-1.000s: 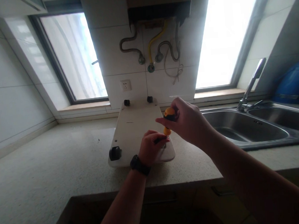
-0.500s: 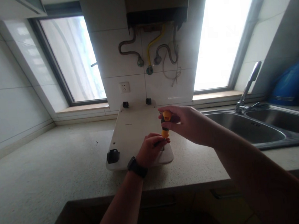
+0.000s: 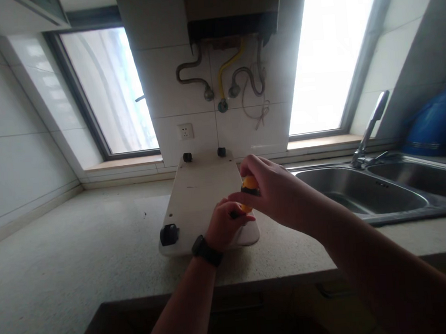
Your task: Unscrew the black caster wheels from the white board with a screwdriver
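My right hand (image 3: 261, 184) is wrapped round the yellow-and-black handle of a screwdriver (image 3: 250, 183), held upright over the near right part of a white board (image 3: 205, 189). Just below it, my left hand (image 3: 227, 220), a dark watch on its wrist, is closed at that corner. Its fingers pinch a small black piece (image 3: 233, 214), mostly hidden, beside the lower end of the screwdriver. The screwdriver's tip is out of sight behind the fingers. Black caster-like pieces stand at the board's other corners: one near left (image 3: 169, 235), two at the far edge (image 3: 187, 157).
The board lies on a speckled stone counter (image 3: 113, 247). A double steel sink (image 3: 344, 193) with a tap (image 3: 370, 129) is on the right. Pipes (image 3: 193, 80) and a wall socket (image 3: 185, 132) are on the tiled wall behind, below a boxy appliance (image 3: 232, 12).
My right hand has rolled over the screwdriver handle, now covering more of it, and sits slightly lower. My left hand stays at the board's corner, nearly unmoved.
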`<state>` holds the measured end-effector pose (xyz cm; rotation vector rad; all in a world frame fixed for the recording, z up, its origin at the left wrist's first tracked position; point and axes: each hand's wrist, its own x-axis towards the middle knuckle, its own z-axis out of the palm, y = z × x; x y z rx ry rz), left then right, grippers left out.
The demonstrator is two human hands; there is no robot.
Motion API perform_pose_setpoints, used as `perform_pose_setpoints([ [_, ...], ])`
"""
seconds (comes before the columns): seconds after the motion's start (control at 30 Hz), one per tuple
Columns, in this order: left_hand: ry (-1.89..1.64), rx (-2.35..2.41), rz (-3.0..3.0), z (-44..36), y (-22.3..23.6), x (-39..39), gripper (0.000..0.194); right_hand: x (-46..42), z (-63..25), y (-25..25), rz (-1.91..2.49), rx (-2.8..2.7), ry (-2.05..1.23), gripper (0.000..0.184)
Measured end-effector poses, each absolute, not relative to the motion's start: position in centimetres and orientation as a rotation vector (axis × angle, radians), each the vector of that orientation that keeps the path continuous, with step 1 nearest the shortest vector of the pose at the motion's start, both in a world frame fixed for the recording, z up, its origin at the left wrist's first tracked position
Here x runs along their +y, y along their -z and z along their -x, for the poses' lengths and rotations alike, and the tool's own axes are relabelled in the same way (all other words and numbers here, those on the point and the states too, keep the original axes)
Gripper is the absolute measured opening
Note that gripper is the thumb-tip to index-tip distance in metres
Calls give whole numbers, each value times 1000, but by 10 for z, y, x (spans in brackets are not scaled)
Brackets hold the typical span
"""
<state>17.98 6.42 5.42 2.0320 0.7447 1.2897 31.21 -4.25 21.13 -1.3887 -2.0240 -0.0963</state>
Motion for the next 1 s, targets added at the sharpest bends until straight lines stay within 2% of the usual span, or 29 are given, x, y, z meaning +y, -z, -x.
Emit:
perform_pose_setpoints([
  [0.17, -1304, 732, -2034, -177, -57, 60, 29, -40, -312, -213, 1438, -1941, 56, 40],
  [0.33, -1278, 543, -1993, -173, -60, 59, 15, -32, -323, -210, 1233, -2046, -151, 41],
  [0.43, -1272, 579, -1918, -175, -58, 60, 12, -30, -325, -209, 1193, -2132, -122, 44],
  [0.6, -1341, 697, -1889, -179, -56, 65, 21, -31, -321, -208, 1210, -2099, 111, 33],
  [0.8, -1309, 780, -1875, -179, -52, 69, 38, -36, -317, -210, 1324, -2109, 196, 37],
  [0.9, -1340, 787, -1927, -177, -53, 66, 37, -35, -315, -210, 1297, -2100, 122, 34],
  [1.0, -1366, 691, -1967, -176, -58, 62, 24, -34, -318, -211, 1271, -2066, 34, 40],
])
